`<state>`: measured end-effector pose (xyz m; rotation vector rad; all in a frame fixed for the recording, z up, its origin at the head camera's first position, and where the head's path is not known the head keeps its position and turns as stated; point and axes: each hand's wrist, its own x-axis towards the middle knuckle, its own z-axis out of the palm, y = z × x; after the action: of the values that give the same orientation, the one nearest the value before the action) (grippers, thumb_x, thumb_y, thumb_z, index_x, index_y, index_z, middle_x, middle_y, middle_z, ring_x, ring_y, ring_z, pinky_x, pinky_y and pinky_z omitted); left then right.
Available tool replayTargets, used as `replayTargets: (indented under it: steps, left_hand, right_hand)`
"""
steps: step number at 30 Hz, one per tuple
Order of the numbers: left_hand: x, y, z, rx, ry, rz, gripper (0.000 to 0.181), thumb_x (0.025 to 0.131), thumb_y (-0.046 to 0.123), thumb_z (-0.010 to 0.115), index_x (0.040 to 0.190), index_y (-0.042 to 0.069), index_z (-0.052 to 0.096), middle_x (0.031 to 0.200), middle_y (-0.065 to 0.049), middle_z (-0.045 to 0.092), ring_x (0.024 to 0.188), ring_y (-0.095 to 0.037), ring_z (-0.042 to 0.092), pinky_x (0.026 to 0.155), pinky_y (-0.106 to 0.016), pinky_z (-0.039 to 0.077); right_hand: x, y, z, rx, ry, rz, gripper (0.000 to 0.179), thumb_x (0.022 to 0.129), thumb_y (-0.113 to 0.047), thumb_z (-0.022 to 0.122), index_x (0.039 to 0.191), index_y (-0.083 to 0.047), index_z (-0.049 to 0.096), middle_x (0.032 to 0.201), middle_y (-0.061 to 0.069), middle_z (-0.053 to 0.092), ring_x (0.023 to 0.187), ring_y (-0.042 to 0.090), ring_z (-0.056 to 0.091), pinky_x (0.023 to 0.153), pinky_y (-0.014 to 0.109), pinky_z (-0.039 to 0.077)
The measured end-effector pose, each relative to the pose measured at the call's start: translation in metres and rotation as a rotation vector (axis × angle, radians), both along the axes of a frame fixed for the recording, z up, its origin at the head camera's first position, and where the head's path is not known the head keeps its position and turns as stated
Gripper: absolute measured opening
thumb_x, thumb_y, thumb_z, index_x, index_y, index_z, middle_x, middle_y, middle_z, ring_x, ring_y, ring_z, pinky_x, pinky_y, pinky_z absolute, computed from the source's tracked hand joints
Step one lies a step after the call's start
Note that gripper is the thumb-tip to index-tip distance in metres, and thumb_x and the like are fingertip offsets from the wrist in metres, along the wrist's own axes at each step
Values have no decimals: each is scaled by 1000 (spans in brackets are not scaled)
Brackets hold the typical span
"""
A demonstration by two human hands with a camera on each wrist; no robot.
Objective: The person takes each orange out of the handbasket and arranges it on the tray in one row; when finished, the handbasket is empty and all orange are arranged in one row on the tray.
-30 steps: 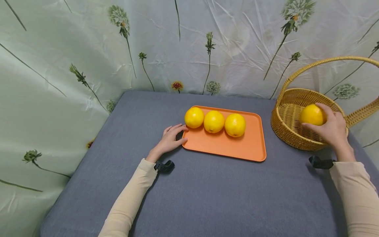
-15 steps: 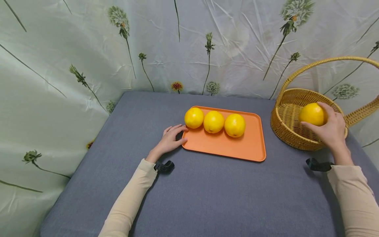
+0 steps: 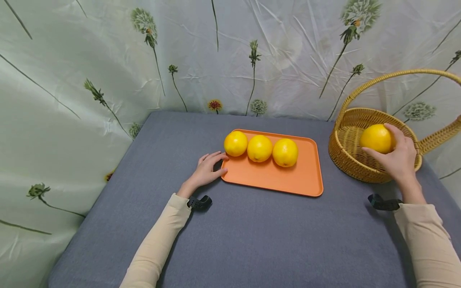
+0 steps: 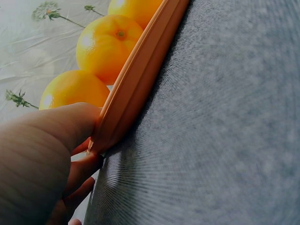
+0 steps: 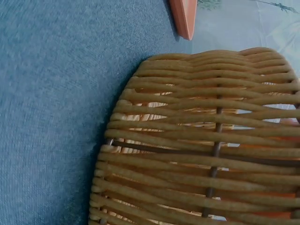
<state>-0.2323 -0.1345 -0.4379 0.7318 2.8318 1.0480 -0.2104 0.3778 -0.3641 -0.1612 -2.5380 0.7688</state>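
Note:
In the head view, an orange tray [image 3: 306, 168] carries three oranges: a left one [image 3: 235, 143], a middle one [image 3: 259, 148] and a right one [image 3: 285, 152]. My left hand [image 3: 207, 170] holds the tray's left end by its rim; the left wrist view shows the thumb [image 4: 79, 123] against the corner, fingers on the other side. My right hand [image 3: 399, 154] grips another orange [image 3: 375, 139] between thumb and fingers, over the inside of the wicker basket [image 3: 354, 163]. From the right wrist, the basket's woven wall [image 5: 197, 122] hides most of that hand and fruit.
A tall handle [image 3: 396, 74] arches over the basket, which stands at the right of the grey-covered table [image 3: 281, 236], a small gap from the tray. Behind the table hangs a pale curtain [image 3: 288, 72] printed with dandelions.
My right hand and its orange have shifted slightly left within the basket, and the right forearm has moved left too. The left hand, tray and its oranges have stayed put.

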Motion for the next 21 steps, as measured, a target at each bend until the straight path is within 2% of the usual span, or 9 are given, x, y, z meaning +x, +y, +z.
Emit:
replayTargets:
  steps: [3, 6, 8, 16, 21]
  left_hand:
    - [0, 0, 0, 2, 0, 0, 42, 89, 27, 62, 127, 9, 56, 141, -11, 50, 140, -28, 33, 113, -56, 12]
    - [0, 0, -1, 1, 2, 2, 42, 89, 28, 62, 127, 9, 56, 141, -11, 51, 140, -29, 33, 113, -56, 12]
    - [0, -1, -1, 0, 4, 2, 42, 89, 28, 61, 127, 9, 56, 140, -11, 51, 140, -29, 34, 112, -56, 12]
    - [0, -1, -2, -1, 2, 0, 43, 89, 28, 62, 127, 9, 56, 141, -12, 51, 140, -29, 33, 113, -55, 12]
    - [0, 0, -2, -4, 5, 0, 42, 89, 28, 62, 127, 9, 56, 141, -12, 50, 140, -29, 33, 113, -56, 13]
  right_hand:
    - [1, -2, 0, -12, 17, -9, 78, 71, -19, 76, 141, -17, 40, 125, 27, 48, 94, 12, 33, 84, 48, 22]
    - [2, -4, 0, -26, 35, -14, 78, 70, -18, 77, 140, -19, 41, 126, 26, 49, 92, -2, 23, 85, 45, 22]
    - [2, -6, 1, -33, 43, -17, 79, 70, -18, 77, 140, -20, 41, 127, 25, 49, 91, -7, 19, 85, 43, 22]
    - [3, -11, 0, -61, 61, -30, 80, 69, -18, 78, 140, -23, 42, 130, 21, 49, 90, -12, 18, 85, 37, 23]
    - [5, -16, 1, -82, 110, -34, 80, 67, -15, 79, 138, -23, 45, 119, 17, 50, 88, -15, 21, 80, 28, 23]
